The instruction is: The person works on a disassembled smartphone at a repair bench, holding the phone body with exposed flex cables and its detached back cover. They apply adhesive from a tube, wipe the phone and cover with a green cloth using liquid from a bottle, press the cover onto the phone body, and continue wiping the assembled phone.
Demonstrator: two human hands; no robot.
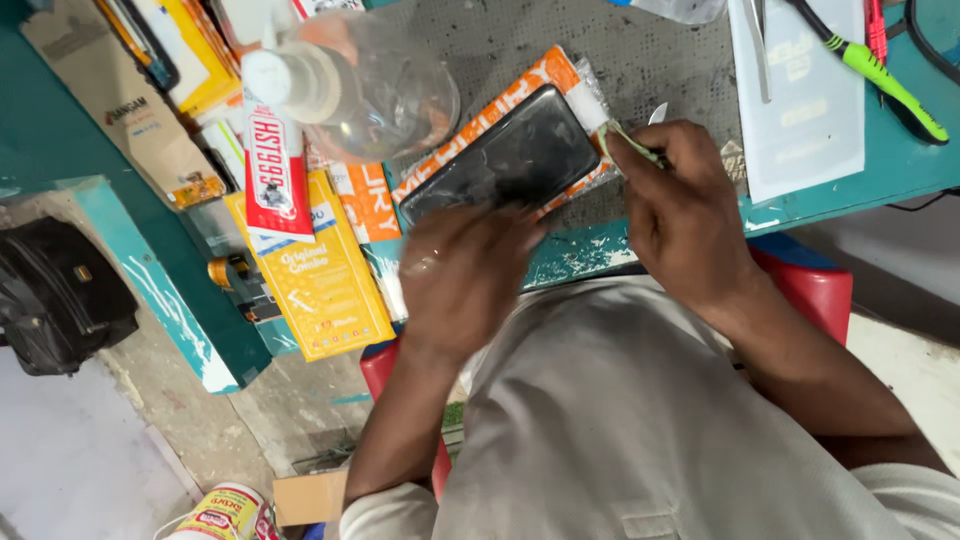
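Observation:
A black smartphone [505, 155] lies screen up on an orange and white packet [545, 75] at the near edge of a grey mat. My left hand [462, 280] is blurred; its fingers rest on the phone's near edge, a ring on one finger. My right hand [685, 215] sits at the phone's right end and pinches a small thin green and white piece [625, 140] against the phone's corner.
A clear plastic bottle [365, 85] with a white cap stands left of the phone. Yellow and orange packets [320, 275] lie at the left. Green-handled tool [890, 85] and white sheet [800, 95] lie at right. A black bag [55, 295] sits on the floor.

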